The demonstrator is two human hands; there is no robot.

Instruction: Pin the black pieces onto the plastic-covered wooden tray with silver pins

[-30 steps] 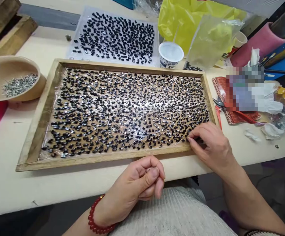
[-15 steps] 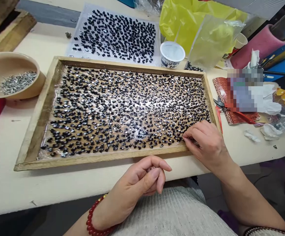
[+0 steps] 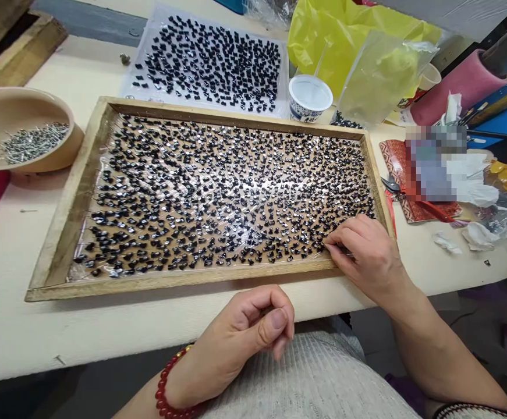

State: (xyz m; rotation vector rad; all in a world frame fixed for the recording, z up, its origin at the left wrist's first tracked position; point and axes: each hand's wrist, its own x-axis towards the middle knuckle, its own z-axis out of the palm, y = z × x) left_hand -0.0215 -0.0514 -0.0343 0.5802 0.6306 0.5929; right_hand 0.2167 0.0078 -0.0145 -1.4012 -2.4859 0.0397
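Observation:
A shallow wooden-framed tray (image 3: 183,281) lies on the table, its floor covered with rows of small shiny black pieces (image 3: 218,192). Thin pins show under some of them at the left side. My right hand (image 3: 367,256) reaches over the tray's front right corner, thumb and forefinger pinched among the black pieces; what they grip is too small to make out. Below the front rail, my left hand (image 3: 253,326) hovers with its fingers curled in and the thumb over them. Its palm is hidden, so whatever it may hold cannot be seen.
At left stands a beige bowl (image 3: 61,152) of metal pins. Behind the tray lie a white sheet (image 3: 126,87) bearing black pieces, a patterned cup (image 3: 308,110) and a yellow bag (image 3: 309,35). Pliers (image 3: 390,185), a red patterned booklet (image 3: 390,152) and crumpled tissues (image 3: 480,235) lie at right.
My left hand's fingers have curled in further, the forefinger bending from a more outstretched pose. My right hand stays pinched at the same spot. The view has shifted slightly.

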